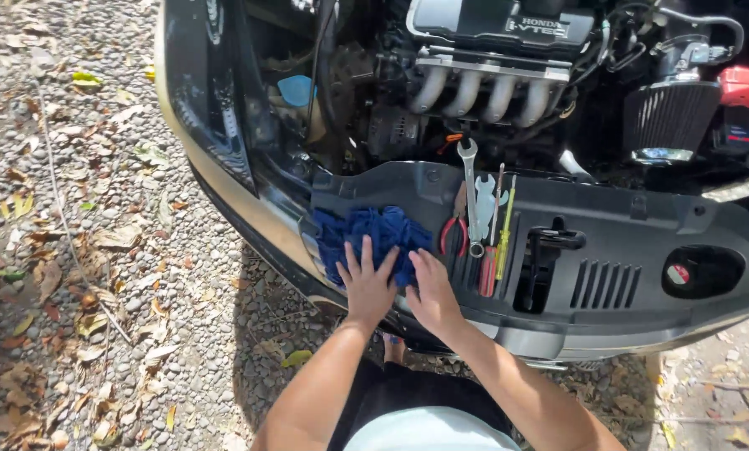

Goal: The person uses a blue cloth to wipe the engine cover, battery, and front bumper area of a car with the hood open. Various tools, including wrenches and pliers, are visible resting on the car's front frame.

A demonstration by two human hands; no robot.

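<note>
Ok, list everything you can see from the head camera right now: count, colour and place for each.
cloth: one, blue, crumpled on the front panel's left part
front panel: one, black plastic, across the open engine bay's front edge
pliers: one, red handles, right of the cloth
spanner: one, silver, upright among the tools
screwdrivers: two or so, red and yellow handles, beside the spanner
intake manifold: one, silver, four runners, top centre
air filter: one, dark cone, upper right
gravel ground: grey with dry leaves, left
left hand: flat, fingers on the cloth
right hand: flat on the cloth's right edge
</note>
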